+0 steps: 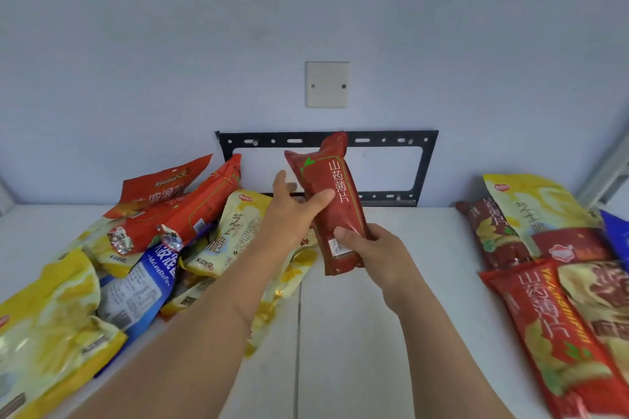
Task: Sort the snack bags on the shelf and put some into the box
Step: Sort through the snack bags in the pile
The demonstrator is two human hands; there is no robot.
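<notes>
Both hands hold a dark red yam-chip bag point(335, 204) upright above the white shelf point(391, 282), mid-frame. Left hand point(292, 204) grips upper part, thumb across front, index finger sticking up loose. Right hand point(369, 245) pinches bottom end w/ thumb over label. Messy pile of snack bags point(143, 248) on left; neater group of bags point(558, 269) at right. Black wall bracket point(408, 167) & blank cover plate point(327, 84) behind.

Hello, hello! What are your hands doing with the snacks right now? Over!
Left hand and right hand both grip dark red snack bag, lifted above shelf. Messy pile left, laid-out bags right. No box visible. Over.
</notes>
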